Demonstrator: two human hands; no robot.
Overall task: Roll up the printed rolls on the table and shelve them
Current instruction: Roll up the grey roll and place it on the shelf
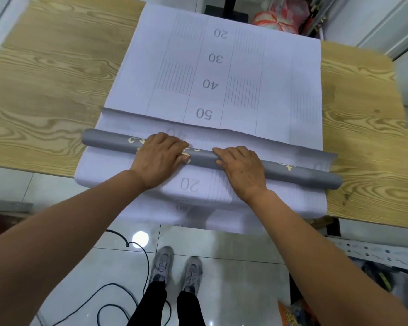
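The grey roll [299, 174], printed in gold, lies mid-table across the white numbered sheet [245, 55], running from 9 o'clock to 4 o'clock. The left hand [159, 158] and right hand [242, 169] rest on its middle, palms down, fingers close together and laid over the top, pinching nothing. To roll well, I judge both hands should press evenly and advance together, so the ends stay square and the sheet winds without skewing. Counted: one roll, two hands, one wooden table [45, 78], and one black cable [146, 257] on the floor at 7 o'clock. Whether the sheet is one piece or two overlapped, I cannot tell.
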